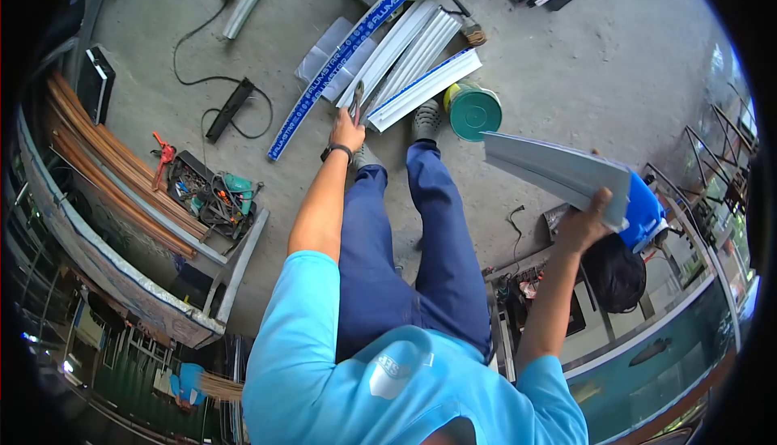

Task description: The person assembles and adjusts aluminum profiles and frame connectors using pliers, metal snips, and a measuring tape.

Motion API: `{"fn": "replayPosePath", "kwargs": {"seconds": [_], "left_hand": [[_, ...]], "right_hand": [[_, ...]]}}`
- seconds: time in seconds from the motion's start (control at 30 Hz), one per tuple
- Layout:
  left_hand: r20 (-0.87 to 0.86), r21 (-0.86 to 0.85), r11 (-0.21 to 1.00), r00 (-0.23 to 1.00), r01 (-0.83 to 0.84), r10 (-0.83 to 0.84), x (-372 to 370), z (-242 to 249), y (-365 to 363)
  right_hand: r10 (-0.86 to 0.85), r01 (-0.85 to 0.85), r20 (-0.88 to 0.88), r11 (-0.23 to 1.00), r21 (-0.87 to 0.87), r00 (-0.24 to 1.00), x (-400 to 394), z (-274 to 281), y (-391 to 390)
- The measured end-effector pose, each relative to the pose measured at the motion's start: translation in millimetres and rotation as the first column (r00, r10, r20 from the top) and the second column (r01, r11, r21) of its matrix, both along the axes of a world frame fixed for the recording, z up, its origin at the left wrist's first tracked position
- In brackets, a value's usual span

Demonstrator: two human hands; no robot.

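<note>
My left hand (346, 132), with a dark band at the wrist, is closed around what looks like a pair of pliers (358, 95), its jaws pointing away from me. Just beyond it, several pale metal profiles (411, 56) lie side by side on the floor. Blue lettered film covers a long strip (348, 52) left of them. Out to the right, my right hand (584, 225) grips a short grey-white metal profile (558, 168) near its end, holding it off the floor. Part of that hand's fingers is hidden behind the profile.
A green-lidded bucket (476, 114) stands by my right foot. Tools fill a tray (214, 202) at left, beside long brown bars (121, 161). A black cable (190, 82) crosses the floor. A glass-topped frame (647, 356) and a blue object (645, 214) are at right.
</note>
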State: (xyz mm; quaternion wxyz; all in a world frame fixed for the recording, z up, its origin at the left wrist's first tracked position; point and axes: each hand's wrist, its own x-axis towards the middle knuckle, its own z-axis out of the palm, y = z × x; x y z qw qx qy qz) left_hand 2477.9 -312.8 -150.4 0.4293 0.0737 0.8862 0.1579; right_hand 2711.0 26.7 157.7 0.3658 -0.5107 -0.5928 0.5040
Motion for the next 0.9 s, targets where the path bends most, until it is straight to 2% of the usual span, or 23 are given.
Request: {"fn": "replayPosePath", "kwargs": {"seconds": [0.03,0.13,0.27,0.37,0.47,0.63,0.73,0.77,0.8,0.87,0.9], "left_hand": [[-0.028,-0.005,1.0,1.0,0.006,-0.006,-6,-27,6],[-0.171,0.037,0.997,0.983,0.074,-0.066,-17,-107,13],[-0.251,0.102,0.991,0.966,0.09,-0.062,-21,-185,-4],[-0.234,0.115,0.993,0.972,0.014,0.013,-20,-206,-8],[-0.337,0.092,0.992,0.94,0.081,-0.046,-21,-209,-16],[-0.37,-0.192,0.974,0.911,0.118,-0.184,-36,-202,-17],[-0.544,0.101,0.943,0.811,0.318,-0.215,-36,-203,4],[-0.479,0.283,0.878,0.85,0.386,-0.22,-30,-214,12],[-0.342,0.421,0.837,0.916,0.349,-0.21,-20,-222,24],[-0.231,0.442,0.853,0.954,0.278,-0.191,1,-229,57],[-0.24,0.376,0.891,0.956,0.254,-0.172,10,-235,72]], "right_hand": [[-0.015,0.014,-0.029,0.999,-0.039,0.999,1,-13,3],[-0.033,0.036,0.027,0.992,-0.12,0.999,11,-50,4],[-0.027,0.047,0.136,0.989,-0.143,0.99,11,-86,-10],[-0.035,0.065,0.187,0.986,-0.154,0.982,8,-106,-15],[0.026,0.011,0.26,0.99,-0.14,0.965,15,-117,-13],[0.023,0.009,0.271,0.994,-0.113,0.962,4,-118,-11],[0.044,-0.014,0.254,0.993,-0.12,0.966,3,-118,-13],[0.02,0.01,0.226,0.991,-0.133,0.974,2,-118,-15],[0.013,0.017,0.218,0.99,-0.137,0.976,1,-118,-17],[0.001,0.03,0.203,0.988,-0.15,0.979,2,-118,-21],[0.015,0.014,0.204,0.99,-0.138,0.979,4,-119,-23]]}}
